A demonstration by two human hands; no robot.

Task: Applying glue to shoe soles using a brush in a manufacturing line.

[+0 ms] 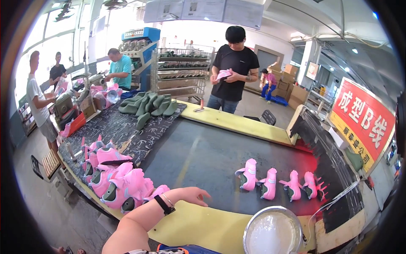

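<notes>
My left hand (192,196), fingers loosely bent and apparently empty, is at the near edge of the dark belt (203,148); my right hand is out of view. Pink shoe uppers (250,169): four in a row at right, others in a heap (136,180) at left. Judged: between pieces of the laying-out; another pick-up would call for a leftward reach.

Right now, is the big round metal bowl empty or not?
Not empty: white stuff shows inside the metal bowl. How deep it is, I can't tell.
</notes>
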